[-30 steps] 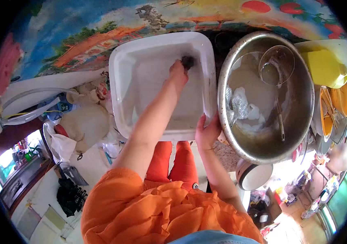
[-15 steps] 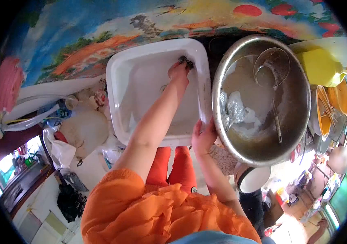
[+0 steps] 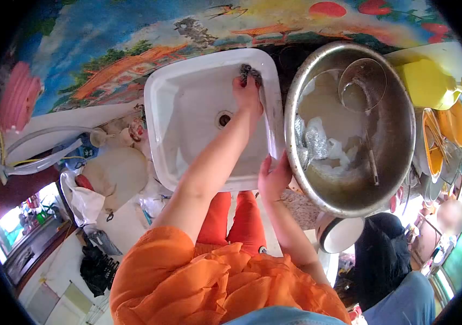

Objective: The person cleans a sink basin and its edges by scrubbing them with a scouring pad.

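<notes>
My left hand (image 3: 248, 96) is closed around a dark steel wool scrubber (image 3: 250, 73), pressed to the inner right wall near the back corner of a white sink (image 3: 158, 135). A round drain (image 3: 224, 119) shows in the sink's bottom. At the sink's front right corner, my right hand (image 3: 274, 177) grips the rim, thumb on the inner side and fingers on the outer side. Those fingers lie close beside a large metal basin (image 3: 399, 162); whether they touch it I cannot tell. Cloudy water, a wire-rimmed strainer (image 3: 373, 176) and crumpled silvery plastic (image 3: 315, 140) are in the basin.
A yellow jug (image 3: 426, 86) and orange containers (image 3: 452, 127) stand right of the basin. Below it is a white pot (image 3: 342, 234). A person in dark clothing (image 3: 382, 260) is at the lower right. A hose (image 3: 41, 135) and a white bag (image 3: 85, 197) lie left.
My left hand and the scrubber have moved slightly right, baring the drain. My right hand stays at the corner. The person at the lower right has come further into view.
</notes>
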Demonstrator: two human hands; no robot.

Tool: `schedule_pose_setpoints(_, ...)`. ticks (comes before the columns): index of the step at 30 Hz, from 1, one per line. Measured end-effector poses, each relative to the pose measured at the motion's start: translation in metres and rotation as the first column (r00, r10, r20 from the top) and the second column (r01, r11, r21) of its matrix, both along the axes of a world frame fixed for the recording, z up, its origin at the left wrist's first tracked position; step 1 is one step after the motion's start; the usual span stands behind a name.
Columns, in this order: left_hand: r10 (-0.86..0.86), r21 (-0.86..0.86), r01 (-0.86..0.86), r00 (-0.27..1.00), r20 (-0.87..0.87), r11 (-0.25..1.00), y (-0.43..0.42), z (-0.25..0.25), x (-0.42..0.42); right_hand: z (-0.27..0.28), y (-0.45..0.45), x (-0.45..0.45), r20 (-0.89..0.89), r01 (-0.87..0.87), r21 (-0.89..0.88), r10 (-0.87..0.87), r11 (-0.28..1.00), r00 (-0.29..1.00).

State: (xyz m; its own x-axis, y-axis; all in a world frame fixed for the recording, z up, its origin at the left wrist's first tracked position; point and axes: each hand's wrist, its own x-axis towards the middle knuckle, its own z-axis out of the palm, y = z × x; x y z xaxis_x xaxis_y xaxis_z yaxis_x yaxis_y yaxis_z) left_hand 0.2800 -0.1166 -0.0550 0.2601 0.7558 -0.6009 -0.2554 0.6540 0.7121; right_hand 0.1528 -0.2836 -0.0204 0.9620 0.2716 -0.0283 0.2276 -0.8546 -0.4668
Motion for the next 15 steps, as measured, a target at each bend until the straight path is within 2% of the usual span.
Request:
schedule_pose_setpoints(1,-0.081,0.104,0.084,0.996,-0.039,0.991,0.0,-0.002,0.0,-0.002,-0.001,0.0,0.048,-0.018,-0.006,0.018,1.0,0.999)
schedule_pose_setpoints(3,-0.215,0.296,0.254,0.964,-0.158,0.921,0.004,-0.017,-0.01,0.004,0.002,0.001,0.028,-0.005,-0.031,0.006,1.0,1.0)
schedule_pose_setpoints(6,-0.166,0.219,0.239,0.937,-0.307,0.946,-0.003,-0.048,-0.011,0.01,0.005,0.0,-0.008,-0.013,0.017,0.013,1.0,1.0)
schedule_pose_setpoints(7,-0.205,0.207,0.26,0.946,-0.252,0.943,-0.001,-0.052,-0.01,0.01,0.004,0.003,-0.013,-0.011,0.045,0.012,0.999,1.0)
schedule_pose_setpoints(8,-0.247,0.194,0.285,0.948,-0.2,0.939,0.002,-0.053,-0.014,0.006,0.003,0.003,0.057,-0.021,0.01,0.02,1.0,0.998)
schedule_pose_setpoints(9,-0.291,0.173,0.317,0.944,-0.158,0.933,0.0,-0.055,-0.021,0.005,0.001,0.001,0.016,-0.009,-0.004,0.009,1.0,1.0)
schedule_pose_setpoints(11,-0.235,0.09,0.252,0.957,-0.169,0.964,0.003,-0.062,-0.018,0.001,0.002,0.001,-0.074,0.005,-0.018,-0.007,1.0,0.997)
schedule_pose_setpoints(12,-0.203,0.051,0.215,0.964,-0.174,0.975,0.005,-0.065,-0.013,0.008,0.003,0.002,-0.181,0.025,-0.014,-0.027,1.0,0.983)
schedule_pose_setpoints(13,-0.17,0.012,0.174,0.97,-0.175,0.985,0.006,-0.068,-0.011,0.008,0.003,0.0,-0.13,0.009,-0.024,-0.012,1.0,0.991)
schedule_pose_setpoints(15,-0.204,0.013,0.216,0.937,-0.282,0.976,0.008,-0.067,-0.009,0.006,0.003,0.001,-0.017,-0.012,-0.044,0.012,0.999,1.0)
